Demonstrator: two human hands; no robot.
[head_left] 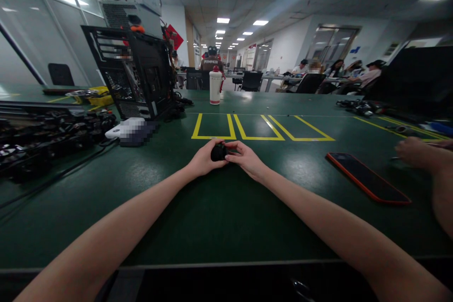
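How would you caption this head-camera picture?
Two bare hands hold a small black object above a green table.

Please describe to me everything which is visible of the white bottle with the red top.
The bottle is cream-white, roughly cylindrical, with a red top and a red strap hanging on the picture's right. Red marks show near its base; the material is unclear. It stands upright, untouched, on the green table beyond the yellow outlines.

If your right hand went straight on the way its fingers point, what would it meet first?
Most likely the small black object in the left hand; the right hand is close beside it, though actual contact is unclear.
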